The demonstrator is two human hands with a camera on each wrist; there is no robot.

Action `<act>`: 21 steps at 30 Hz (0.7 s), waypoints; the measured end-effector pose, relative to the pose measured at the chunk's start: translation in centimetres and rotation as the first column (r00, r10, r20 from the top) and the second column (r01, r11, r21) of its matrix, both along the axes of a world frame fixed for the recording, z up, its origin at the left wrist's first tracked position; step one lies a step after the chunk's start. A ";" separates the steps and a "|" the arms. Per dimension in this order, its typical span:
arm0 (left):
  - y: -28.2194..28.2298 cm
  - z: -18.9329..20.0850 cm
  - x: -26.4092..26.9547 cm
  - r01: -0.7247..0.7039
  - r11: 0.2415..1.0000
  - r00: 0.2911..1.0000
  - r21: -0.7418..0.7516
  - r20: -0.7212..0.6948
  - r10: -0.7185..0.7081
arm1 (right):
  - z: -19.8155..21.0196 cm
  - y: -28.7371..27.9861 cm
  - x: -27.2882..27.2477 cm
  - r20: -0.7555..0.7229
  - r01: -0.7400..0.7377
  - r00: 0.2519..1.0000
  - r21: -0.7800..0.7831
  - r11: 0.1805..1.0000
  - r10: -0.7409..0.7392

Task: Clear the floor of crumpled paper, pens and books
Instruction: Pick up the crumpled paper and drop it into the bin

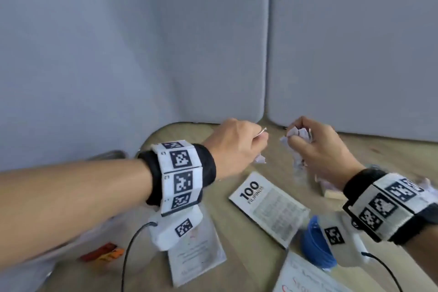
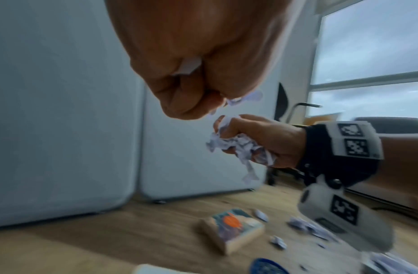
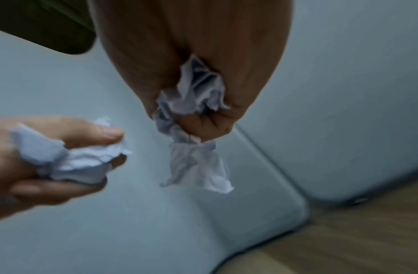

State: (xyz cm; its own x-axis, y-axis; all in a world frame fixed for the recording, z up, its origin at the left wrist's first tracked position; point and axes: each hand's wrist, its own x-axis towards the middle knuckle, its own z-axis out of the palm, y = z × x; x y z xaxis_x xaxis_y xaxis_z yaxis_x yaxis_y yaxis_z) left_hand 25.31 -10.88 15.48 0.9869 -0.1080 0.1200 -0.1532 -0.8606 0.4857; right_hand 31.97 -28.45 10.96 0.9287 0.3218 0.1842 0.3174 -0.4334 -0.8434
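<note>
Both hands are raised above the wooden floor [image 1: 237,244], each gripping crumpled white paper. My left hand [image 1: 239,147] holds a wad [image 3: 72,163] with bits poking out of the fist [image 2: 245,98]. My right hand [image 1: 315,147] clutches a larger crumpled bunch [image 1: 298,135] with a strip hanging below it [image 3: 198,166]. On the floor lie a white "100 Filipinos" book [image 1: 267,206], a thin booklet [image 1: 196,251], a thick paperback with an orange circle on its cover [image 2: 233,229], and several small paper scraps [image 2: 304,224].
Grey padded panels [image 1: 189,42] stand close ahead and meet in a corner. A blue round object [image 1: 315,244] and a white sheet with red writing [image 1: 305,277] lie at lower right, an orange item [image 1: 104,252] at lower left. A chair [image 2: 294,111] and window [image 2: 371,55] are off right.
</note>
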 end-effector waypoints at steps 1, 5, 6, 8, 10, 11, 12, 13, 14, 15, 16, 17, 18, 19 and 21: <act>3.5 1.1 -1.2 -0.098 0.995 0.995 0.013 -0.004 0.098 | 1.0 3.6 -0.2 0.006 -0.069 0.998 0.046 0.997 0.069; 17.0 1.6 -6.5 -0.517 0.850 0.853 0.101 -0.021 0.521 | 3.0 17.9 -3.1 0.027 -0.285 0.958 0.124 0.950 0.284; 19.7 0.9 -7.8 -0.600 0.791 0.792 0.121 -0.046 0.608 | 2.9 20.9 -4.3 0.023 -0.323 0.946 0.135 0.937 0.323; 23.9 -0.9 -10.4 -0.711 0.684 0.678 0.166 -0.099 0.729 | 2.2 26.3 -7.0 0.008 -0.386 0.921 0.161 0.908 0.390; 26.5 -2.5 -12.8 -0.738 0.641 0.624 0.211 -0.147 0.768 | 1.0 30.4 -9.5 -0.035 -0.414 0.904 0.175 0.893 0.426; 27.2 -3.0 -13.7 -0.738 0.640 0.616 0.214 -0.173 0.768 | 0.3 32.0 -10.8 -0.064 -0.428 0.895 0.164 0.889 0.442; 27.7 -3.5 -14.5 -0.731 0.650 0.620 0.208 -0.195 0.760 | -0.3 33.2 -12.0 -0.108 -0.454 0.875 0.154 0.878 0.471; 28.2 -3.7 -15.1 -0.719 0.667 0.629 0.196 -0.225 0.744 | -0.8 34.2 -13.0 -0.144 -0.504 0.845 0.110 0.856 0.516; 28.5 -4.0 -15.5 -0.706 0.685 0.637 0.180 -0.260 0.725 | -1.3 34.7 -13.7 -0.168 -0.574 0.805 0.022 0.819 0.569; 28.9 -4.0 -15.7 -0.699 0.691 0.626 0.184 -0.309 0.716 | -1.6 34.9 -14.2 -0.178 -0.643 0.761 -0.074 0.762 0.624; 29.1 -4.0 -15.9 -0.706 0.680 0.595 0.197 -0.355 0.721 | -1.8 34.8 -14.3 -0.177 -0.687 0.725 -0.134 0.714 0.665; 29.3 -4.0 -16.1 -0.722 0.661 0.553 0.205 -0.404 0.729 | -2.0 34.6 -14.1 -0.161 -0.703 0.712 -0.152 0.695 0.684; 29.5 -4.0 -16.2 -0.730 0.651 0.527 0.206 -0.437 0.729 | -2.1 34.1 -13.7 -0.113 -0.689 0.724 -0.134 0.712 0.680; 29.5 -4.0 -16.3 -0.732 0.649 0.517 0.207 -0.452 0.727 | -2.3 33.7 -13.2 0.003 -0.635 0.768 -0.131 0.761 0.641; 29.5 -4.0 -16.3 -0.727 0.654 0.526 0.210 -0.442 0.726 | -2.7 32.7 -12.5 0.264 -0.483 0.794 -0.272 0.833 0.547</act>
